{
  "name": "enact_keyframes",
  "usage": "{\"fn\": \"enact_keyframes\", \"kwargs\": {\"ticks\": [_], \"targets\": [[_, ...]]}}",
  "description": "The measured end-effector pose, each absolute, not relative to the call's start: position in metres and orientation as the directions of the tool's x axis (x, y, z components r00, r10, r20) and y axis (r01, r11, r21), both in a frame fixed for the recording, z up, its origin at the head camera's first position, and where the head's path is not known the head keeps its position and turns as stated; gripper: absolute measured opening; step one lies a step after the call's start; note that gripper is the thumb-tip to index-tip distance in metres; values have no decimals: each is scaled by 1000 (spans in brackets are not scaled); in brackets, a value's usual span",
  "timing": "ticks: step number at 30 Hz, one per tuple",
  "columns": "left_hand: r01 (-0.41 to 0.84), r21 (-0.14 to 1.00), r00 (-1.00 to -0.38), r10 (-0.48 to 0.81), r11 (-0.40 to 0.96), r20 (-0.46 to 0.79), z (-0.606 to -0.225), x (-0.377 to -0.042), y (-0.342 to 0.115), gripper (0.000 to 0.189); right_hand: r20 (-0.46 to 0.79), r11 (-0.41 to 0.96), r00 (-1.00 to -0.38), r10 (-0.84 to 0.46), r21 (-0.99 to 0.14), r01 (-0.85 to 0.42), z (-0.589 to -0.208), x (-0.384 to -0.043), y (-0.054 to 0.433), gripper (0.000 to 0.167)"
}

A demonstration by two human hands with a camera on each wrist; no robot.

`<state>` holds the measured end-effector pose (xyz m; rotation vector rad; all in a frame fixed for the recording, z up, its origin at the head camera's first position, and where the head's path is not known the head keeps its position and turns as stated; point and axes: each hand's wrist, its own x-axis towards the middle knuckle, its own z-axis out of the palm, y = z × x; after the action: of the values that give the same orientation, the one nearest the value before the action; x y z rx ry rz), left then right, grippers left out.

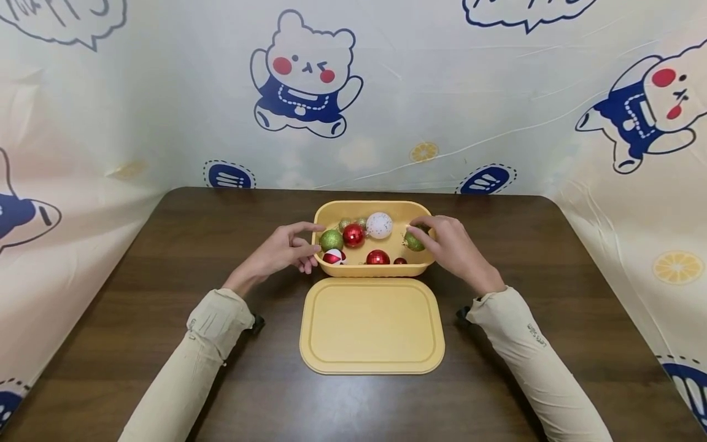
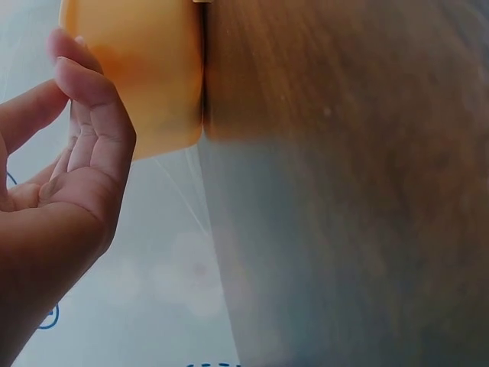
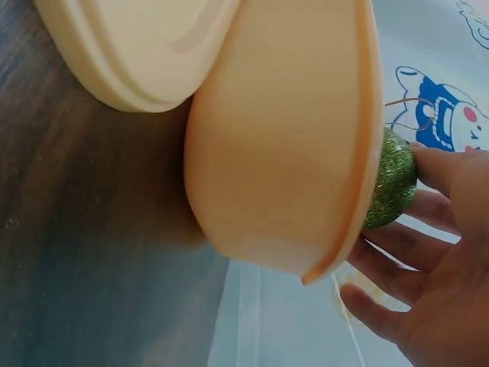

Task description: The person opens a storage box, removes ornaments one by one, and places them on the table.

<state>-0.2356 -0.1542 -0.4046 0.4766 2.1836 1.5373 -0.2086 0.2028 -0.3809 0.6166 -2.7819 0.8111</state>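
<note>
My right hand (image 1: 455, 245) holds a glittery green Christmas bauble (image 1: 415, 239) at the right end of a yellow plastic box (image 1: 375, 271). In the right wrist view this green bauble (image 3: 394, 180) shows just above the box rim, with its thin hanging loop and my fingertips against it. At the box's left end, my left hand (image 1: 282, 250) has thumb and forefinger spread at the rim, beside another green bauble (image 1: 331, 240). Nothing shows between those fingers. Inside the box lie red baubles (image 1: 353, 235), a white speckled bauble (image 1: 379, 225) and a red-and-white one (image 1: 334, 256).
A flat yellow lid (image 1: 372, 325) lies on the dark wooden table (image 1: 166, 307), directly in front of the box. Behind the table hangs a pale cloth (image 1: 182, 92) printed with cartoon bears. Small red and green baubles also lie in the box.
</note>
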Motion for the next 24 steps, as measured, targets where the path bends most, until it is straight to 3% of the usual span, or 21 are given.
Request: {"fn": "enact_keyframes", "kwargs": {"ticks": [17,24], "targets": [[40,944,-860,493,328,-135,-405,-234,-158,52,341,722,-896,-284,-539,-434,-365,-205,212,24],[46,944,-863,489,327,-127,-406,-234,-155,48,326,706,-908,-262,-576,-411,-360,-204,235,33]]}}
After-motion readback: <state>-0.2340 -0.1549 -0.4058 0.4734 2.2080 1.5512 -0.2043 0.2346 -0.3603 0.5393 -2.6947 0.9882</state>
